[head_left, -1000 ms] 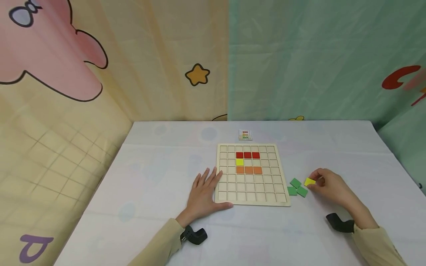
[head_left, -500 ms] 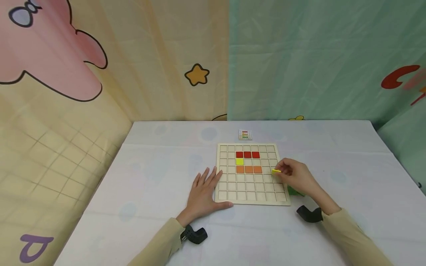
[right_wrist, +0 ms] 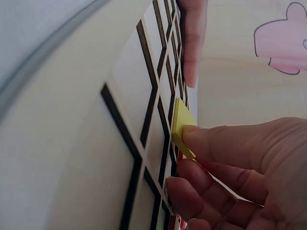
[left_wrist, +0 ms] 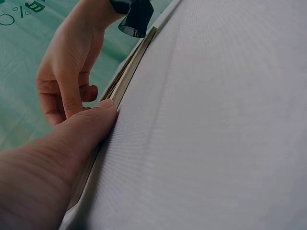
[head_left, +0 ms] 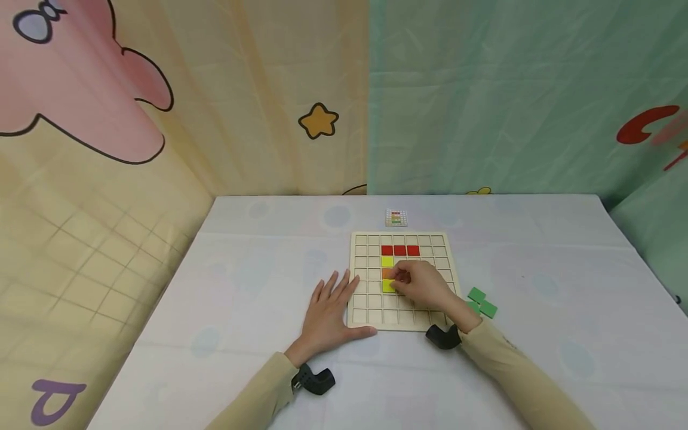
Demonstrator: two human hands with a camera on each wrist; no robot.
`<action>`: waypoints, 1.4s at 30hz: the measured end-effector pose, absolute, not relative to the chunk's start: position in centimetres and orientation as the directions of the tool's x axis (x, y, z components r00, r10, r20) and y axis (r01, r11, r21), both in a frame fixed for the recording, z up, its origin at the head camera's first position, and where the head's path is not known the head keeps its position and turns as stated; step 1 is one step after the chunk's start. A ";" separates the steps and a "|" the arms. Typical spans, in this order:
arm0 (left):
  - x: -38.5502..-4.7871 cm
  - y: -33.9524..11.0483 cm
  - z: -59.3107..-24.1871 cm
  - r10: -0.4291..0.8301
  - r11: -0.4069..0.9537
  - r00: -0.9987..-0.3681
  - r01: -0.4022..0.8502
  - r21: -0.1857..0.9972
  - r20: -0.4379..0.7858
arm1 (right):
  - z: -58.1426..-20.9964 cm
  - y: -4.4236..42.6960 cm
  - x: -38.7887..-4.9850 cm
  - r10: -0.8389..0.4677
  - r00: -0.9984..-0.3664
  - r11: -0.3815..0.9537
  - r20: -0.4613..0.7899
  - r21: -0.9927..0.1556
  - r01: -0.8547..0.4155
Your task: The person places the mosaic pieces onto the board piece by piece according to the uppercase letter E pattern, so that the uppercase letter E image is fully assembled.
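My right hand (head_left: 424, 288) is over the wooden grid board (head_left: 371, 319), pinching a yellow square tile (head_left: 387, 286) between thumb and fingers. In the right wrist view that yellow tile (right_wrist: 181, 120) stands tilted against the grid. Just behind it lies an orange tile (head_left: 386, 273); the rest of the orange row is hidden by the hand. Farther back, another yellow tile (head_left: 387, 261) sits in a cell below a row of red tiles (head_left: 399, 251). With fingers spread, my left hand (head_left: 326, 316) rests at the board's left edge, its thumb (left_wrist: 98, 117) on the front edge.
Green tiles (head_left: 488, 309) lie on the white-covered table (head_left: 247, 298) right of the board, partly behind the right wrist. A small card (head_left: 396, 218) printed with a coloured grid lies beyond the board. Patterned curtains (head_left: 484, 95) hang behind the table.
My right hand has carried the yellow tile leftward from beside the green tiles, across the board, to a cell in front of the orange row. The left hand has stayed put.
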State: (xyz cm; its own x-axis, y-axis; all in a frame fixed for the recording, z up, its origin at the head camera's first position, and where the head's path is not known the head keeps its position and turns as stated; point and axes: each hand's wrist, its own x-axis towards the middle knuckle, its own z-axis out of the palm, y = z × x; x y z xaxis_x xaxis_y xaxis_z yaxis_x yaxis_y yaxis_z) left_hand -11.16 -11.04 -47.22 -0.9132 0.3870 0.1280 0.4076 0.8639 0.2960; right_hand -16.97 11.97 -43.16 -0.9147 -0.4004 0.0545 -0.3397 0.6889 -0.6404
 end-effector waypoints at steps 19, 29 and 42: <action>-11.0 -11.0 -47.4 0.391 0.860 -0.912 0.411 0.303 0.126 | -44.1 15.0 -15.5 -0.520 -0.841 0.579 0.148 -0.663 -0.475; -11.1 -11.0 -47.4 0.387 0.861 -0.913 0.409 0.302 0.129 | -42.7 23.0 -13.7 -0.304 -0.939 0.753 0.160 -0.564 -0.339; -11.2 -11.1 -47.4 0.391 0.857 -0.911 0.413 0.310 0.131 | -43.4 26.1 -14.3 -0.210 -0.978 0.801 0.010 -0.571 -0.178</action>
